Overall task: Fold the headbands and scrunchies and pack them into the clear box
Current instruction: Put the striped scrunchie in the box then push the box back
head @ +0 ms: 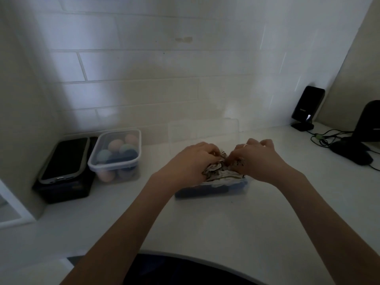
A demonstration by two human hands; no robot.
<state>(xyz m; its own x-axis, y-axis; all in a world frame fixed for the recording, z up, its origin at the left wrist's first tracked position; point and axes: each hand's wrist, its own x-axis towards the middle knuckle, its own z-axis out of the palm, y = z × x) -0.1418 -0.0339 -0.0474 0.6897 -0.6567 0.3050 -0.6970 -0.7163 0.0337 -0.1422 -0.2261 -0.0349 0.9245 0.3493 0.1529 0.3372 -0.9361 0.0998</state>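
A clear box (211, 192) sits on the white counter in the middle, with its clear lid (203, 133) standing open behind it. Dark blue fabric lies inside along the front wall. On top rests a crumpled white piece with dark print, a patterned scrunchie (219, 171). My left hand (193, 161) grips its left side and my right hand (259, 159) pinches its right side, both just above the box. Fingers hide the middle of the fabric.
A lidded plastic tub (116, 155) of pastel balls stands at the left, beside a phone (65, 159) lying on a black box. At the far right stand a small black speaker (307, 108), cables and a black stand base (351, 151). The tiled wall is behind.
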